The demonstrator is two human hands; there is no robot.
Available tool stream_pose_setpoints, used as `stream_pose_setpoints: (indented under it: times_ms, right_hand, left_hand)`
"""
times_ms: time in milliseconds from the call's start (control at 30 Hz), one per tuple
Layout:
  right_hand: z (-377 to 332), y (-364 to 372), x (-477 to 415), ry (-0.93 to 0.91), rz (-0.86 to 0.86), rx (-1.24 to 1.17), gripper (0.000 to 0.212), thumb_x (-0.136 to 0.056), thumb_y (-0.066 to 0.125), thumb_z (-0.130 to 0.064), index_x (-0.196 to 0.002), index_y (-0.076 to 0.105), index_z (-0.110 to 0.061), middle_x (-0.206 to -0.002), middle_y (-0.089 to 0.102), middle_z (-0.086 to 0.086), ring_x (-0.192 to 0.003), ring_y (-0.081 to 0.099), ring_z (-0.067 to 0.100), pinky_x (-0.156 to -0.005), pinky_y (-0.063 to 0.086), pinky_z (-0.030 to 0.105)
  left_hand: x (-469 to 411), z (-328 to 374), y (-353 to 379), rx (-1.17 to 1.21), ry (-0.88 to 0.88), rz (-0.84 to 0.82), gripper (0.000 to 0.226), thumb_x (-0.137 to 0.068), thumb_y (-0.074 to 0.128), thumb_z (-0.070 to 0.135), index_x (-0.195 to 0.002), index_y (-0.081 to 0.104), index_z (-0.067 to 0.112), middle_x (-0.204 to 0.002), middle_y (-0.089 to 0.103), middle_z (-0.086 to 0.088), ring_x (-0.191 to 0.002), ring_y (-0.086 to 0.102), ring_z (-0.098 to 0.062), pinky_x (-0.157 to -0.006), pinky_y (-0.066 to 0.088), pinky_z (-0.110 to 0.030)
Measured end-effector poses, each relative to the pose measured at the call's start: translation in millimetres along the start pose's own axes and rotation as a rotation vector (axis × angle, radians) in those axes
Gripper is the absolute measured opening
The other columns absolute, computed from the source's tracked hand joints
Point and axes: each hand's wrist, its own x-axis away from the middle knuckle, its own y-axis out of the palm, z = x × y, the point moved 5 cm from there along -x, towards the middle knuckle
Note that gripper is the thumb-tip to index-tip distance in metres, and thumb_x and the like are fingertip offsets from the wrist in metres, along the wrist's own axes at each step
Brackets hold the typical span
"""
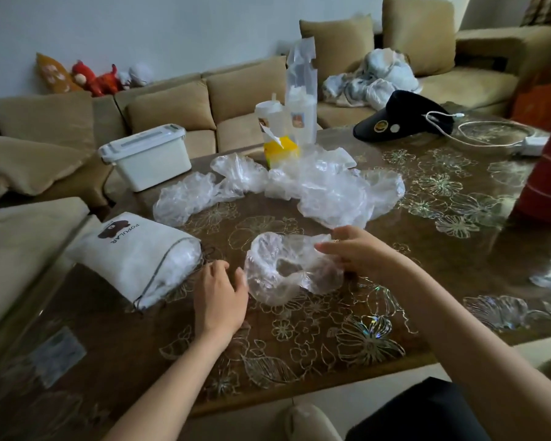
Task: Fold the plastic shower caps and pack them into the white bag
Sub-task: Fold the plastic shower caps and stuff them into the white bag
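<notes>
Tabletop [442, 281], right fingers [330, 248] around shower cap [268, 249]

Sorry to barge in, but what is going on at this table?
A person is handling one clear shower cap on the table: the right hand pinches its far edge, the left hand sits at its left edge. The white bag lies alongside, plastic showing inside. More loose caps lie behind.
</notes>
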Motion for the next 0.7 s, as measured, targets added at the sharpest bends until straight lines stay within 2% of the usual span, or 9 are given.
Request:
stream_pose_setpoints:
  times_ms: [67,133,200,267,367,467,567,634,700]
  right_hand:
    - [-2,-3,0,-0.004,0.040,-0.005,0.042,-0.086,0.067,-0.031,-0.107,0.057,0.004,-0.073,0.050,0.006,-0.062,0.046,0.015,-0.054,0.037,0.025]
    - [-3,-5,-1,-0.008,0.028,0.071,0.039,-0.083,0.069,-0.036,-0.095,0.061,0.000,-0.070,0.050,0.006,-0.058,0.046,0.015,-0.052,0.039,0.026]
    - [-4,-2,0,0.006,0.044,0.162,0.024,-0.080,0.074,-0.024,-0.080,0.058,-0.007,-0.073,0.058,0.006,-0.060,0.056,0.016,-0.056,0.049,0.029]
    - [-6,0,1,-0.005,0.128,0.156,0.011,-0.081,0.069,-0.008,-0.078,0.060,-0.003,-0.076,0.060,0.009,-0.063,0.059,0.018,-0.057,0.050,0.028]
    - [-35,-4,11,-0.261,0.388,0.103,0.009,-0.084,0.056,0.001,-0.079,0.057,-0.007,-0.072,0.054,0.007,-0.066,0.050,0.019,-0.060,0.040,0.026]
    - [-79,2,40,-0.628,0.542,0.273,0.016,-0.088,0.053,0.001,-0.085,0.054,-0.015,-0.089,0.059,0.000,-0.081,0.055,0.015,-0.067,0.041,0.020]
    - [-94,34,60,-0.836,0.412,0.603,0.014,-0.087,0.051,0.001,-0.092,0.056,-0.011,-0.107,0.063,0.004,-0.092,0.057,0.019,-0.071,0.038,0.022]
    - [-83,56,63,-0.812,0.228,0.849,0.015,-0.091,0.048,-0.002,-0.099,0.057,-0.011,-0.105,0.063,0.004,-0.093,0.059,0.020,-0.071,0.039,0.019]
    - [-61,76,61,-0.701,-0.051,1.055,0.018,-0.094,0.047,-0.003,-0.106,0.058,-0.010,-0.107,0.062,0.005,-0.093,0.060,0.017,-0.071,0.040,0.014]
  left_hand:
    - [-1,4,-1,0.085,0.093,0.028,0.031,-0.099,0.036,0.028,-0.101,0.059,0.007,-0.104,0.058,-0.008,-0.098,0.053,-0.023,-0.080,0.033,-0.026]
    - [0,10,-1,0.174,0.175,0.042,0.051,-0.097,0.025,0.039,-0.095,0.063,0.005,-0.096,0.058,-0.003,-0.093,0.054,-0.019,-0.081,0.035,-0.026]
    - [2,12,-2,0.208,0.221,0.050,0.068,-0.092,0.015,0.050,-0.090,0.064,0.004,-0.092,0.054,0.001,-0.088,0.052,-0.015,-0.078,0.038,-0.026]
    - [4,10,-1,0.200,0.199,0.078,0.062,-0.093,0.018,0.048,-0.085,0.063,0.005,-0.088,0.054,0.001,-0.083,0.053,-0.016,-0.074,0.040,-0.027]
    - [4,7,-3,0.181,0.148,0.120,0.053,-0.097,0.021,0.044,-0.080,0.058,0.010,-0.082,0.053,0.001,-0.077,0.053,-0.018,-0.069,0.038,-0.028]
    - [3,9,-7,0.160,0.205,0.167,0.043,-0.098,0.021,0.044,-0.076,0.047,0.018,-0.075,0.046,0.005,-0.072,0.046,-0.014,-0.069,0.034,-0.028]
    - [5,8,-9,0.169,0.230,0.190,0.049,-0.095,0.016,0.045,-0.081,0.052,0.015,-0.079,0.047,0.006,-0.077,0.045,-0.011,-0.075,0.035,-0.027]
    - [5,2,-13,0.288,0.148,0.240,0.053,-0.094,0.018,0.044,-0.089,0.058,0.010,-0.085,0.051,0.002,-0.082,0.046,-0.012,-0.078,0.034,-0.027]
    - [2,-14,-18,0.478,-0.067,0.319,0.045,-0.098,0.026,0.035,-0.100,0.061,0.006,-0.093,0.057,-0.005,-0.090,0.052,-0.018,-0.079,0.034,-0.026]
